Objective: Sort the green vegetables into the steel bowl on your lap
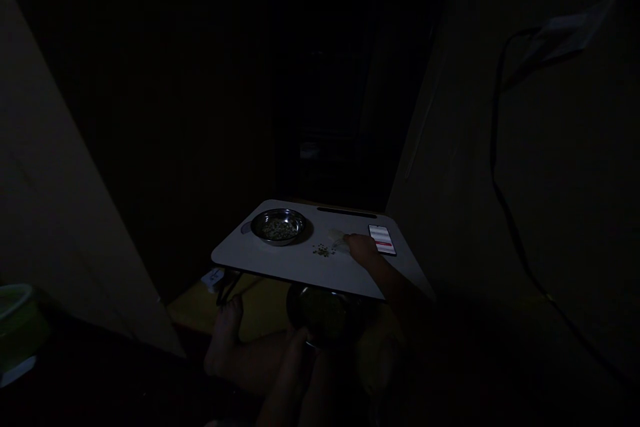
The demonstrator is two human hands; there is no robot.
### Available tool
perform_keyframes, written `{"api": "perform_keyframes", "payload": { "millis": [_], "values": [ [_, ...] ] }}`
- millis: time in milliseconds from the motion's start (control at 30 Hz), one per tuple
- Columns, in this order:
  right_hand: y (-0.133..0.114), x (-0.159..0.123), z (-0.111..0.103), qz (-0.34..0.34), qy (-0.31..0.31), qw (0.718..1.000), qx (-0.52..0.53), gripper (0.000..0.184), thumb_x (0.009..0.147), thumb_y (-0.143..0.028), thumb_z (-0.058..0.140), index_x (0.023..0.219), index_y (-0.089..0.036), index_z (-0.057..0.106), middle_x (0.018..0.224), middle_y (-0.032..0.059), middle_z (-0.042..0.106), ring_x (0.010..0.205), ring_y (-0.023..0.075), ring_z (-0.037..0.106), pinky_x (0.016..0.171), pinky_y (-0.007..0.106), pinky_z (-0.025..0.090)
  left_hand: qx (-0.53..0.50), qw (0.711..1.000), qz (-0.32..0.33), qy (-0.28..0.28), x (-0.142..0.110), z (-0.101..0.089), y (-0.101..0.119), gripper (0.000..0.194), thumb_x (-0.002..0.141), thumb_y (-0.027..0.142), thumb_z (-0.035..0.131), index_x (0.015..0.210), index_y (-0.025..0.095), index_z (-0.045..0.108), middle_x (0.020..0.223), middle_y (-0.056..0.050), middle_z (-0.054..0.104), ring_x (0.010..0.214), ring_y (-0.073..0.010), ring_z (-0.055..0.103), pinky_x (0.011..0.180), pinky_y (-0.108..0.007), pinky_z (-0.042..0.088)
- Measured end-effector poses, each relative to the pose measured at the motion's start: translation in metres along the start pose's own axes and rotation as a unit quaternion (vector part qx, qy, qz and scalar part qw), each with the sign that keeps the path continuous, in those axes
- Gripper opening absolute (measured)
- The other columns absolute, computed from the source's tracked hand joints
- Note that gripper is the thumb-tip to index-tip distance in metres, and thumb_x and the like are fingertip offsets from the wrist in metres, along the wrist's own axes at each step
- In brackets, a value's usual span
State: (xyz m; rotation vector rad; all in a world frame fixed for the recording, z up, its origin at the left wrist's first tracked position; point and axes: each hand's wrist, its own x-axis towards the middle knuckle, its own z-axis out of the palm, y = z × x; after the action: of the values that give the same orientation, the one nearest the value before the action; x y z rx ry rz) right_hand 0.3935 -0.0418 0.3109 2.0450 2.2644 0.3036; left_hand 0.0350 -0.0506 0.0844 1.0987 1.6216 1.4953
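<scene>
The picture is very dark. My right hand (pixel 361 248) rests over the right part of a white folding table (pixel 280 265), its fingers closed on a pale, see-through piece (pixel 339 239) whose kind I cannot make out. Just left of it lies a small scatter of seed-like bits (pixel 323 250). Below the table's front edge, my left hand (pixel 299 337) grips the near rim of a dark, shiny metal bowl (pixel 320 345). What that bowl holds is too dim to name. Another steel bowl (pixel 279 241), with many small pale pieces inside, stands on the table's left side.
A lit phone (pixel 383 240) lies right of my right hand. A dark slot (pixel 347 212) runs along the table's far edge. My bare foot (pixel 230 313) is beside a table leg. A cable (pixel 495 167) hangs along the right wall; a greenish tub (pixel 17 320) stands far left.
</scene>
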Motion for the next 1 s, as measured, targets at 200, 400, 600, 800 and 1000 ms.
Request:
{"api": "perform_keyframes", "payload": {
  "millis": [200,400,600,800,1000],
  "values": [
    [0.001,0.000,0.002,-0.004,0.012,1.000,-0.007,0.035,0.079,-0.008,0.031,0.106,-0.018,0.051,0.096,0.0118,0.059,0.087,0.0197,0.056,0.068,0.030,0.041,-0.035,0.999,-0.018,-0.009,-0.002,-0.004,0.009,0.012,0.060,0.003,0.042,0.059,0.009,0.052,0.065,-0.011,0.057,0.085,-0.0202,0.055,0.065,-0.029,0.041],
    [0.001,0.004,0.005,-0.015,0.024,1.000,-0.011,0.035,0.077,-0.008,0.031,0.104,-0.018,0.051,0.095,0.0106,0.059,0.086,0.0202,0.056,0.065,0.029,0.042,-0.071,0.996,-0.039,-0.044,-0.013,-0.006,0.022,0.014,0.061,0.002,0.045,0.059,0.014,0.051,0.061,-0.008,0.054,0.094,-0.0199,0.051,0.066,-0.025,0.041],
    [0.000,0.008,0.010,-0.045,0.042,0.998,-0.024,0.032,0.077,-0.008,0.033,0.100,-0.017,0.053,0.094,0.0110,0.058,0.085,0.0202,0.056,0.065,0.030,0.041,-0.158,0.975,-0.117,-0.105,-0.028,-0.009,0.068,0.009,0.074,0.018,0.045,0.076,0.019,0.054,0.083,-0.005,0.058,0.086,-0.0150,0.053,0.069,-0.028,0.045],
    [0.002,0.007,0.008,-0.054,0.032,0.998,-0.018,0.030,0.076,-0.008,0.035,0.098,-0.016,0.054,0.095,0.0107,0.058,0.087,0.0209,0.055,0.066,0.030,0.041,-0.195,0.955,-0.156,-0.157,-0.088,0.015,0.108,0.015,0.072,0.018,0.045,0.081,0.025,0.054,0.073,-0.002,0.060,0.081,-0.0191,0.057,0.062,-0.031,0.050],
    [0.002,0.002,0.004,-0.050,0.011,0.999,-0.020,0.031,0.078,-0.009,0.034,0.100,-0.017,0.053,0.098,0.0116,0.057,0.089,0.0194,0.054,0.068,0.028,0.040,-0.253,0.941,-0.130,-0.183,-0.183,0.080,0.119,0.019,0.066,0.019,0.049,0.084,0.026,0.055,0.082,-0.002,0.062,0.085,-0.0202,0.057,0.065,-0.033,0.051]
  ]
}}
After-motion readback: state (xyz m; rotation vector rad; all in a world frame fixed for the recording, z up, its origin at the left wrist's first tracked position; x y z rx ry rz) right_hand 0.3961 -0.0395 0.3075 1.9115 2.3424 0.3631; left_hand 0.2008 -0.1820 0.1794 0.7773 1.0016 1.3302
